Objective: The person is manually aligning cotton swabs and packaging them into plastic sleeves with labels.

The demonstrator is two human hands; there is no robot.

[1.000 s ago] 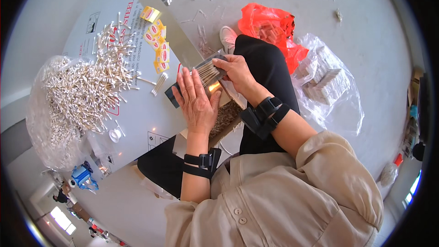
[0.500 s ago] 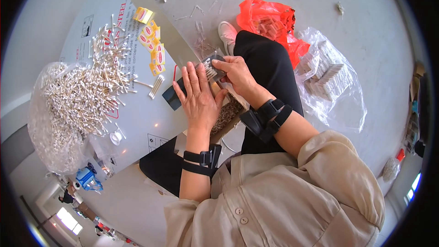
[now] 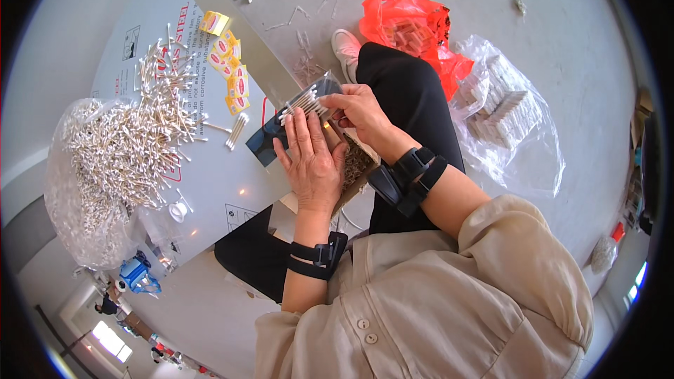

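A row of cotton swabs [image 3: 305,102] lies in or under a clear plastic bag [image 3: 328,83], on a dark flat strip [image 3: 263,144] at the table's edge. My left hand [image 3: 312,165] rests with straight fingers, their tips touching the near ends of the swabs. From the right, my right hand [image 3: 365,116] pinches the edge of the bag between thumb and fingers; exactly what lies under the thumb is hidden. Just below both hands is an open cardboard box [image 3: 361,168] with swabs in it, partly covered by my left hand.
A big heap of swabs [image 3: 126,154] spills from a clear bag on the table's left. Yellow cards [image 3: 239,84] and a small bundle of swabs [image 3: 237,131] lie nearer. On the floor at right stand a red bag [image 3: 407,24] and a clear bag of white packets [image 3: 502,102].
My left hand has slid slightly right and down, off the swabs' middle, so more of the row shows. My right hand has shifted only a little and still pinches at the bag.
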